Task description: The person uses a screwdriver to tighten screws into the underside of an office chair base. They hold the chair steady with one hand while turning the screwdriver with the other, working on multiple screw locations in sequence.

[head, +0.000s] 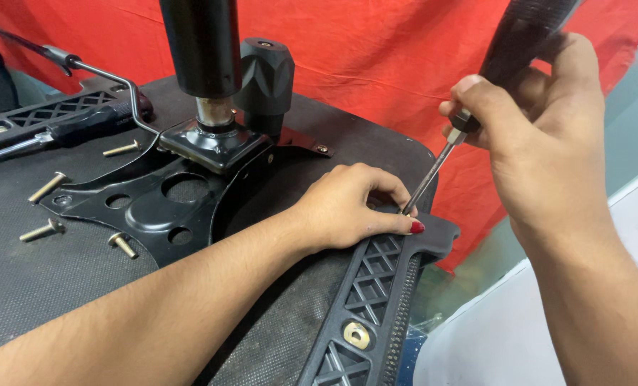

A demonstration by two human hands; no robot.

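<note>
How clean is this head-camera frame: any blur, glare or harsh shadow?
Head view: lighting even and soft, shadows faint; screwdriver handle at the top edge is slightly soft, as is the right hand; left hand, armrest bracket and loose bolts are sharp; no glare.

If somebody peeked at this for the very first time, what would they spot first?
Probably the right hand at the upper right, gripping a black-handled screwdriver with its tip down by the left hand's fingers on a black ribbed plastic bracket. Behind everything hangs a bright red cloth. On the left, loose bolts lie on the dark chair underside around a black metal plate with round holes.
</note>
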